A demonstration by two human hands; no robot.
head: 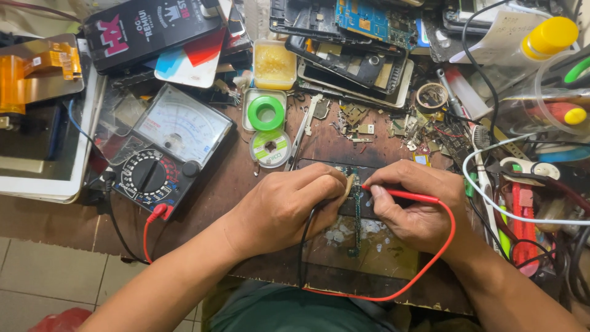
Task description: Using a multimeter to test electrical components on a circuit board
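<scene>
Right hand (418, 206) around slim red probe (405, 195)

Your left hand (286, 209) and right hand (415, 206) meet over the circuit board (356, 215), which lies on the mat (369, 252) at the near edge of the counter (233, 178), each hand pinching a probe down onto the board. To your left sits the analog multimeter (166, 147), with the tablet (43, 117) farther left at the counter's edge. Behind the board lie two solder-wick spools (268, 129), one before the other, with opened phones (350, 55) stacked behind them, and the squeeze bottle (528, 46) at your far right.
</scene>
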